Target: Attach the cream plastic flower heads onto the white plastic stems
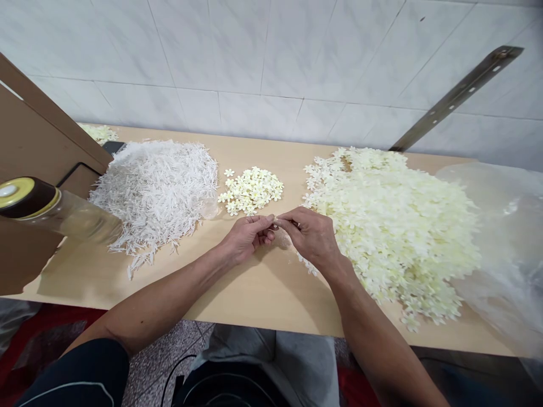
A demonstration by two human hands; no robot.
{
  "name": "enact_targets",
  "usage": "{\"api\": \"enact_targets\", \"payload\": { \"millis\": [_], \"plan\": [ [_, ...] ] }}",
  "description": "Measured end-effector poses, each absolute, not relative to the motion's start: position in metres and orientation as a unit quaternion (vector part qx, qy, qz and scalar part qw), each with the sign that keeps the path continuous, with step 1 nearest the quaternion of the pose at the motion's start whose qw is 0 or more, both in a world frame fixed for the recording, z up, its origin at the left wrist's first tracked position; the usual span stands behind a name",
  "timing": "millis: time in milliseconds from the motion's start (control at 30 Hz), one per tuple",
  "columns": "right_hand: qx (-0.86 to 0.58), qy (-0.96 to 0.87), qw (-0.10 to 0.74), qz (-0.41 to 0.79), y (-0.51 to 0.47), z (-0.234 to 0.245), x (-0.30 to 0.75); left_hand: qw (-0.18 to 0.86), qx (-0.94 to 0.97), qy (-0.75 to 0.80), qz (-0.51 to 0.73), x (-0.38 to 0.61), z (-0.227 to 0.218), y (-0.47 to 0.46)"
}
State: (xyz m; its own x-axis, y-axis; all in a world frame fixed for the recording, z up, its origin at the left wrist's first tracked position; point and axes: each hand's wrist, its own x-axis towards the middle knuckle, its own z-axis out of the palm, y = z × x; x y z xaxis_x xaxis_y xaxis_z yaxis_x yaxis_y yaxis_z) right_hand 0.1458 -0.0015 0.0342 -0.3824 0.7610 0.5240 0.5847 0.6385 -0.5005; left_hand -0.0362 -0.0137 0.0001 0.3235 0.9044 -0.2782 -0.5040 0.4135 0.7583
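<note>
Through the head view, I watch the left hand point(250, 236) and right hand point(313, 236) meet over the table point(263, 299), thumb and forefinger of each pinched together at a small pale piece point(275, 222), too tiny for me to identify. Just beyond them lies a small pile of pale yellow flowers point(254, 191), between a heap of white strands point(163, 186) and a larger flower heap point(399, 226). At far left I see a clear jar point(89, 219) with a yellow-and-dark lid point(27, 196), any print on it illegible to me.
</note>
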Motion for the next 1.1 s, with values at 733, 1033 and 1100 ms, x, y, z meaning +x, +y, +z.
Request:
{"api": "enact_targets", "payload": {
  "millis": [733,1033,1100],
  "plan": [
    [-0.472,-0.787,0.384,0.101,-0.0053,0.0268,0.1356,0.762,0.275,0.340,0.479,-0.0353,-0.0012,-0.0127],
    [-0.486,-0.748,0.404,0.201,-0.0054,0.0300,0.1377,0.735,0.317,0.363,0.477,-0.0362,-0.0044,-0.0116],
    [-0.489,-0.745,0.411,0.193,-0.0061,0.0314,0.1381,0.733,0.318,0.366,0.478,-0.0358,-0.0043,-0.0120]
  ]
}}
